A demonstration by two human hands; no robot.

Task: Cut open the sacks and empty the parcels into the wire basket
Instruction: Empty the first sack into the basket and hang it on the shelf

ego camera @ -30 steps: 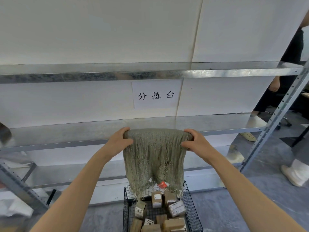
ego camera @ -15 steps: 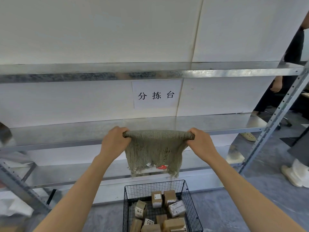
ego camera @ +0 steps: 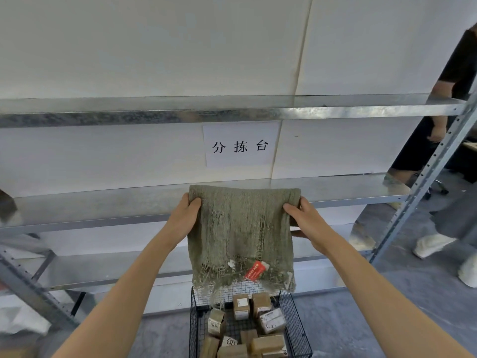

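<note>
Single head-worn wide-angle view, facing forward and slightly down at a metal shelving unit (ego camera: 232,195) against a white wall, close enough that both forearms enter from the bottom edge, with the wire basket (ego camera: 296,316) cropped low at centre; no second view shares the scene.

From my remote seat, the limp grey-green woven sack (ego camera: 240,233) hides the black wire basket's (ego camera: 296,321) far rim, the frame's bottom edge cuts off its brown cardboard parcels (ego camera: 267,343), and the sack's small red tag (ego camera: 254,271) is too blurred to read.
</note>
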